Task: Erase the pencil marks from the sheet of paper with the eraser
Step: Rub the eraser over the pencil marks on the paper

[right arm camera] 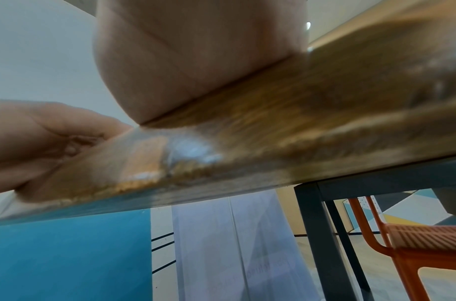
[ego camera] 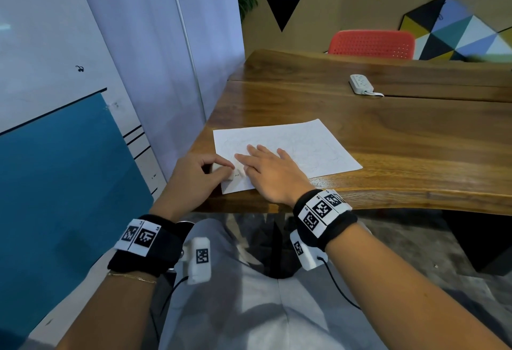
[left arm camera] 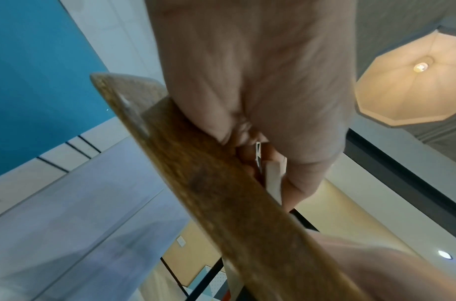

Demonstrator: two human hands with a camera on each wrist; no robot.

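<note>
A white sheet of paper with faint pencil lines lies near the table's front left corner. My left hand pinches a small white eraser between thumb and fingers and holds it down on the sheet's near left corner. In the left wrist view the eraser shows as a pale block under the curled fingers of my left hand. My right hand lies flat on the paper just right of the eraser, fingers straight and spread. The right wrist view shows only the heel of my right hand on the table edge.
The wooden table runs back and to the right. A white power strip lies at its far side, with a red chair behind. A white and blue wall panel stands close on the left.
</note>
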